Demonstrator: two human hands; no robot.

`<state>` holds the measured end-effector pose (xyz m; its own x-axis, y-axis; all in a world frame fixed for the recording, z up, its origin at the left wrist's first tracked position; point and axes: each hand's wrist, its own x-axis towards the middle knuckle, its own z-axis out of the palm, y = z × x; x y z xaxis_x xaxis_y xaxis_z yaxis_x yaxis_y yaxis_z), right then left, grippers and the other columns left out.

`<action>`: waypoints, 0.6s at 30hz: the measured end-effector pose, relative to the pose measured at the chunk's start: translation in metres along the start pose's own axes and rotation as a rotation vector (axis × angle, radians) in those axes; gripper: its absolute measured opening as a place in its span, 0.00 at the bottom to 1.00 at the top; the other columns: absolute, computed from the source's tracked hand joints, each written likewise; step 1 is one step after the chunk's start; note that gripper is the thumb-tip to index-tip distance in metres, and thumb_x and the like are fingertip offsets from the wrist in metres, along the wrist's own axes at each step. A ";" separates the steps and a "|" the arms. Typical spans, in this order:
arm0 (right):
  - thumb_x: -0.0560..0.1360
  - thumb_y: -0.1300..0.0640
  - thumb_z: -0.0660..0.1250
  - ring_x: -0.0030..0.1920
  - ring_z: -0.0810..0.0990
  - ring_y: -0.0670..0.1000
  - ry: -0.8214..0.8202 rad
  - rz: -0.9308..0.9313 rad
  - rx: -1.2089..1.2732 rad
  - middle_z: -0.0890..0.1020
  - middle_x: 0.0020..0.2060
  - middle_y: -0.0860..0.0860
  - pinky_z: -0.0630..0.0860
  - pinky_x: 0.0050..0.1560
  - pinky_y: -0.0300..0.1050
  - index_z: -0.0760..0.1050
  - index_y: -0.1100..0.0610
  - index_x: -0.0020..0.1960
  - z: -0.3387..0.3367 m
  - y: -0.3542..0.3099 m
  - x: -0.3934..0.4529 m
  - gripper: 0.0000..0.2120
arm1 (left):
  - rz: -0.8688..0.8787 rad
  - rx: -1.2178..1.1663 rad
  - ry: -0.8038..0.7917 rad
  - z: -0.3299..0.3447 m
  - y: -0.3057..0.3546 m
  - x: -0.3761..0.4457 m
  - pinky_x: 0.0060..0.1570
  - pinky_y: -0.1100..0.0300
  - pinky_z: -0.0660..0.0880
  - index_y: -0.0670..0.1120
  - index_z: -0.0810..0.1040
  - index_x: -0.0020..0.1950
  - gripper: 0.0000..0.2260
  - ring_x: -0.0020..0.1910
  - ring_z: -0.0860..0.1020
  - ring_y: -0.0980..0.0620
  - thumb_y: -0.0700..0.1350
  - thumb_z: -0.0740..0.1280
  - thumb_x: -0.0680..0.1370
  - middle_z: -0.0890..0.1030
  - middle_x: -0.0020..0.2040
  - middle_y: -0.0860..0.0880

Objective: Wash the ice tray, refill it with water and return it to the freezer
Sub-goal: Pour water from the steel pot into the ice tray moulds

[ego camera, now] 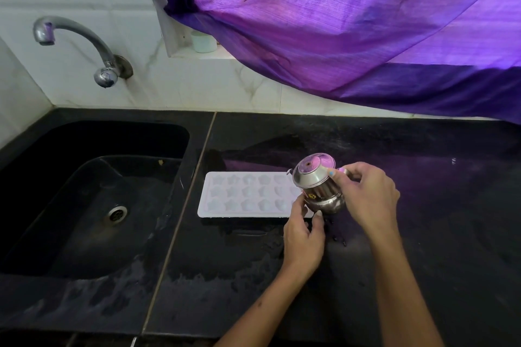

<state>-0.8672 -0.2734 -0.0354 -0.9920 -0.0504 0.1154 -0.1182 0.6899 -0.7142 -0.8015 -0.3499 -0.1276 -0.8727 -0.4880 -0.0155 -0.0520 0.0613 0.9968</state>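
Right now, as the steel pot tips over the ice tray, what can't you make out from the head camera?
- Water level in the ice tray: cells too pale to tell.
- The tray's right end: hidden by the steel pot and both hands.
- The pot's mouth and contents: it faces away.
- Left hand fingers: whether they grip the pot or only steady it.
- Freezer: outside the view.

We could not see the right end of the ice tray, hidden behind the steel pot and our left hand. The pot's mouth faced away, its contents unseen.
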 end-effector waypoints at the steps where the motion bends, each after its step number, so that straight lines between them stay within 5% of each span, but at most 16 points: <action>1: 0.75 0.45 0.68 0.47 0.80 0.54 0.001 0.001 -0.005 0.83 0.41 0.49 0.67 0.46 0.45 0.80 0.52 0.47 0.001 0.000 0.000 0.10 | -0.003 -0.003 0.002 0.000 0.000 0.001 0.54 0.66 0.73 0.52 0.71 0.66 0.17 0.48 0.76 0.71 0.41 0.62 0.78 0.79 0.48 0.65; 7: 0.75 0.45 0.68 0.48 0.80 0.55 0.001 -0.003 -0.024 0.83 0.43 0.50 0.68 0.46 0.46 0.79 0.51 0.46 0.004 -0.003 0.000 0.10 | -0.007 0.000 -0.005 -0.002 -0.002 0.002 0.49 0.72 0.71 0.52 0.71 0.66 0.16 0.45 0.76 0.71 0.41 0.62 0.79 0.78 0.46 0.65; 18: 0.75 0.45 0.68 0.47 0.80 0.53 -0.018 0.007 -0.021 0.83 0.42 0.50 0.66 0.45 0.44 0.80 0.52 0.48 0.004 -0.006 -0.001 0.11 | -0.034 -0.013 0.003 -0.002 -0.006 0.005 0.56 0.66 0.72 0.52 0.70 0.68 0.18 0.52 0.76 0.69 0.42 0.62 0.79 0.78 0.51 0.64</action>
<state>-0.8653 -0.2804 -0.0340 -0.9934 -0.0588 0.0981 -0.1109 0.7050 -0.7005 -0.8043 -0.3545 -0.1330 -0.8689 -0.4925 -0.0496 -0.0756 0.0330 0.9966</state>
